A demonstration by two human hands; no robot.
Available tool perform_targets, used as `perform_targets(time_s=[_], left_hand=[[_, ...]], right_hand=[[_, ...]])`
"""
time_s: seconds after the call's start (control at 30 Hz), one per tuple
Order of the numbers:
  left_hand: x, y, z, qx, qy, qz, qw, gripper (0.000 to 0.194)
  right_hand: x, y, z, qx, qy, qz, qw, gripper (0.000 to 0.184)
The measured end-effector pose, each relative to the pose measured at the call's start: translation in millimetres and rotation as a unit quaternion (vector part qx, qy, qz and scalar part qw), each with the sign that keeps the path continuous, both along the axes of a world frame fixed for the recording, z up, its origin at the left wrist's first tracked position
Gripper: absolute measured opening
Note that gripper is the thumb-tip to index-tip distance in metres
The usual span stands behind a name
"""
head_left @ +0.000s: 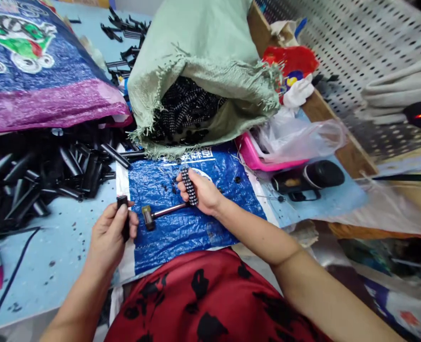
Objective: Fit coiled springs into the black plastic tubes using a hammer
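Note:
My left hand point(115, 225) is closed on a black plastic piece point(124, 223), thumb pressed along its upper end. Over the blue woven sheet point(210, 232), my right hand point(204, 191) grips a black strip with rows of white marks point(189, 186). A small mallet point(148, 218) lies on the sheet between my hands; its handle runs toward my right hand, and its far end is hidden behind the strip. Beyond my hands, a pale green woven sack point(196, 38) lies with its frayed mouth open, full of similar marked black pieces point(185, 107).
Black tube-like parts point(71, 164) are heaped at left, below a blue and purple bag point(46, 90). To the right are a pink basket point(255, 154) with a plastic bag and a black bottle point(312, 178). A dark cable point(16, 273) crosses the left table edge.

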State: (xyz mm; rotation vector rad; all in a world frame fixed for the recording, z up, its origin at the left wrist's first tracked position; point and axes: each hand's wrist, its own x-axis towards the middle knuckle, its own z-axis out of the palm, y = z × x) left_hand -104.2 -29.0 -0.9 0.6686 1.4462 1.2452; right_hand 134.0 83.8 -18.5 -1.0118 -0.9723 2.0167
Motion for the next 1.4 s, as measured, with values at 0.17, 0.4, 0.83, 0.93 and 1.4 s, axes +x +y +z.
perform_targets(time_s=[0.17, 0.4, 0.83, 0.93, 1.4], left_hand=[[14.6, -8.8, 4.8, 0.005, 0.027, -0.055, 0.998, 0.04], [28.4, -12.8, 0.6, 0.036, 0.085, -0.026, 0.995, 0.034], [58.9, 8.5, 3.1, 0.079, 0.134, -0.007, 0.988, 0.023], [53.7, 0.8, 4.5, 0.067, 0.113, -0.018, 0.991, 0.026], [64.9, -2.0, -0.3, 0.063, -0.091, 0.0, 0.994, 0.039]], right_hand=[[-22.2, 1.4, 17.3, 0.003, 0.017, 0.004, 1.0, 0.055], [-33.3, -19.0, 16.1, 0.009, 0.042, -0.02, 0.999, 0.057], [-18.5, -24.3, 3.1, 0.466, -0.151, 0.036, 0.871, 0.115], [-2.6, -20.6, 0.2, 0.611, -0.205, 0.119, 0.755, 0.113], [4.3, -44.8, 9.5, 0.715, -0.221, 0.076, 0.659, 0.102]])
